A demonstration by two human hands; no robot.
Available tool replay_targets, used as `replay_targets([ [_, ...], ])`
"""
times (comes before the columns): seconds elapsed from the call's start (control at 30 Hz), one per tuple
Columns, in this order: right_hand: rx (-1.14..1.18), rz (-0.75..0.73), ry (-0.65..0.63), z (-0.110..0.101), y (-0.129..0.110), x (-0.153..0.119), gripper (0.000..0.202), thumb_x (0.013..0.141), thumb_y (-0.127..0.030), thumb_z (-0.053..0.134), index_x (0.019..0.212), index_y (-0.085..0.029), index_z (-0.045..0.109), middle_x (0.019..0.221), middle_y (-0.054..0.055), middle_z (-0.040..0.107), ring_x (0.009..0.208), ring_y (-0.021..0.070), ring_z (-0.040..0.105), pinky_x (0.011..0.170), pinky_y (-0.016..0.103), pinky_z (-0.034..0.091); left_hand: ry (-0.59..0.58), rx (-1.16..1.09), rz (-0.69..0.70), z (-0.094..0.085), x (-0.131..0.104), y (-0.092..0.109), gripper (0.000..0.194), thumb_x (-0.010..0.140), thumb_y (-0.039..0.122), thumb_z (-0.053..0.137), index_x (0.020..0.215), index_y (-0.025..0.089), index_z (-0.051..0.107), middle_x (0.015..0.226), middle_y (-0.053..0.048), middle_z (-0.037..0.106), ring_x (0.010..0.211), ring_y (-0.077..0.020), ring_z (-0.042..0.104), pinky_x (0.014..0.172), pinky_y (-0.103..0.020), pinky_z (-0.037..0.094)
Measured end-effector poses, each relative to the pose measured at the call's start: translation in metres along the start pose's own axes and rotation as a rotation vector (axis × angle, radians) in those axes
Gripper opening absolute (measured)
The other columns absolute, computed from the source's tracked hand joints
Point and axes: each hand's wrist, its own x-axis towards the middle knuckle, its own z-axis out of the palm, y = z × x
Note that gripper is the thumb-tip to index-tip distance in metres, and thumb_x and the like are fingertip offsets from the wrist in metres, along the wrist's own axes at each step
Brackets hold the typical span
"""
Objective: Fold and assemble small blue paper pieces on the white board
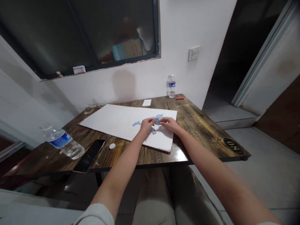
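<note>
Over the right part of a white board (112, 120), my left hand (148, 124) and my right hand (169, 123) face each other with fingers pinched. Between their fingertips is a small blue ladder-like piece (157, 121), held by both. Its exact kind is too small to make out. Just beyond the fingers lies a cluster of similar blue pieces (160, 115). Another group of blue pieces (136, 123) lies on the board left of my left hand. One more blue piece (154, 132) rests nearer to me, below the hands.
On the wooden table (199, 134) are a tipped water bottle (64, 142), a phone (90, 155) and a white cap (112, 146) at left. At the back are a cable (92, 108), white card (147, 102), upright bottle (172, 87) and red pen-like stick (180, 98).
</note>
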Motion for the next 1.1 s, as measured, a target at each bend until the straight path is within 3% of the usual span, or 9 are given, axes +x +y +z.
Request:
replay_targets([
  [0.67, 0.018, 0.014, -0.019, 0.0029, -0.0059, -0.0031, 0.032, 0.066, -0.048, 0.066, 0.076, -0.017, 0.067, 0.075, 0.003, 0.066, 0.071, 0.0159, 0.055, 0.073, 0.031, 0.044, 0.031, 0.054, 0.025, 0.0007, 0.0001, -0.0008, 0.030, 0.064, 0.043, 0.076, 0.073, 0.015, 0.072, 0.061, -0.001, 0.060, 0.058, -0.0123, 0.052, 0.059, -0.026, 0.041],
  [1.1, -0.027, -0.005, -0.035, 0.0017, -0.0078, -0.0028, 0.037, 0.067, -0.053, 0.066, 0.073, -0.017, 0.065, 0.073, 0.002, 0.064, 0.072, 0.0160, 0.054, 0.071, 0.030, 0.044, 0.008, 0.084, 0.064, 0.0002, 0.0002, -0.0018, 0.036, 0.063, 0.050, 0.075, 0.074, 0.015, 0.072, 0.062, -0.002, 0.061, 0.060, -0.0128, 0.053, 0.059, -0.027, 0.042],
])
